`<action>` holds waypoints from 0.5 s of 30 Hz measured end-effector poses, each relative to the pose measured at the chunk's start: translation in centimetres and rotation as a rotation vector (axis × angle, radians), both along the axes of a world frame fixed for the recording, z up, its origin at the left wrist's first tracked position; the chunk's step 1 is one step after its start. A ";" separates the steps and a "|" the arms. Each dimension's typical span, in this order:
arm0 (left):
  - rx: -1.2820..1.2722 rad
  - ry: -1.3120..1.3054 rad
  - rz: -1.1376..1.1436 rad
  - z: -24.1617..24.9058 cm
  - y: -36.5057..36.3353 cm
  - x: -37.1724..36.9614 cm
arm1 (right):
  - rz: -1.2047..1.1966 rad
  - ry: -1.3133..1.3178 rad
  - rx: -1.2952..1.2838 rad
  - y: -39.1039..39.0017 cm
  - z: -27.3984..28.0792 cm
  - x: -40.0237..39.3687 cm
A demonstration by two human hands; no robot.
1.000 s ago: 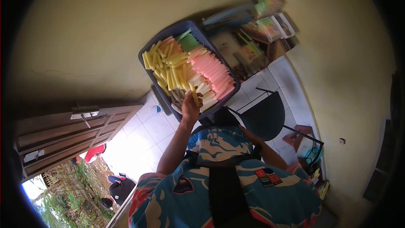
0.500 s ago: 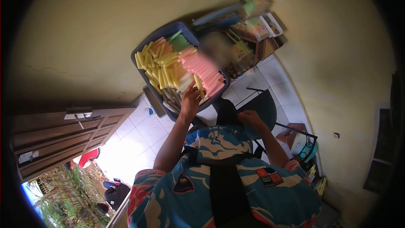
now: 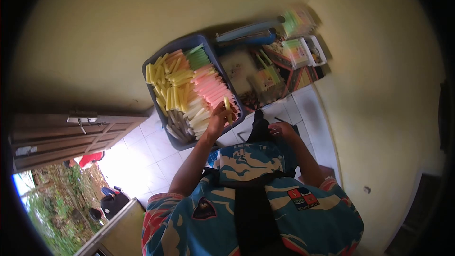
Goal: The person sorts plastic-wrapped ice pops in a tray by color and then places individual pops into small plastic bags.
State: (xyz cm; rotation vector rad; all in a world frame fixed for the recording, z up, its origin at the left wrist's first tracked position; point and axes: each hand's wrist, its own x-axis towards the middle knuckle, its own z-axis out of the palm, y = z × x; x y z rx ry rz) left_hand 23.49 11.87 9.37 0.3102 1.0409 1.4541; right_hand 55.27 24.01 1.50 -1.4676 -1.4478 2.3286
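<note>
A dark blue-grey tub holds many slim tube-like sticks in groups: yellow, pink, green, white, orange and grey. Over the tub's near right part, my left hand is closed on one yellow stick, held upright between the fingers. Pink sticks lie just beyond that hand, and white sticks lie to its left. My right hand hangs to the right of the tub, near my dark-clad leg, its fingers loosely bent and apart with nothing seen in them.
Right of the tub, a patterned surface bears clear packs of coloured sticks and a small white basket. A brown door stands open at left, with a person outside. Yellow walls enclose the corner.
My left hand has risen slightly off the sticks and shifted right, bringing the yellow stick along. The view has turned a little; the right hand's fingers look less curled.
</note>
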 end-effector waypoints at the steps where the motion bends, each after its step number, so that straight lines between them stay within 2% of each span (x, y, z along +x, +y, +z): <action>1: -0.011 0.020 -0.003 -0.6 1.1 0.9 | 0.006 -0.053 -0.044 2.4 -0.3 0.0; 2: -0.020 0.042 -0.004 -1.3 2.5 1.8 | 0.014 -0.106 -0.082 4.8 -0.5 0.3; 6: -0.122 -0.092 0.061 -4.8 8.3 5.6 | 0.398 -0.161 0.317 15.1 -6.5 2.7; 7: -0.143 -0.165 0.129 -5.5 9.8 6.9 | 0.600 -0.045 0.718 17.8 -8.0 3.2; 10: -0.118 -0.240 0.269 -7.8 13.3 9.9 | 0.489 -0.175 0.610 22.8 -10.1 3.5; 11: -0.231 -0.228 0.276 -8.0 14.3 10.5 | 0.539 -0.204 0.667 24.2 -10.3 3.4; 13: -0.364 -0.049 0.290 -11.0 15.2 11.8 | 0.642 -0.261 0.778 25.6 -10.0 3.1; 15: -0.505 0.138 0.266 -15.4 15.1 12.7 | 0.611 -0.223 0.795 26.3 -11.2 2.6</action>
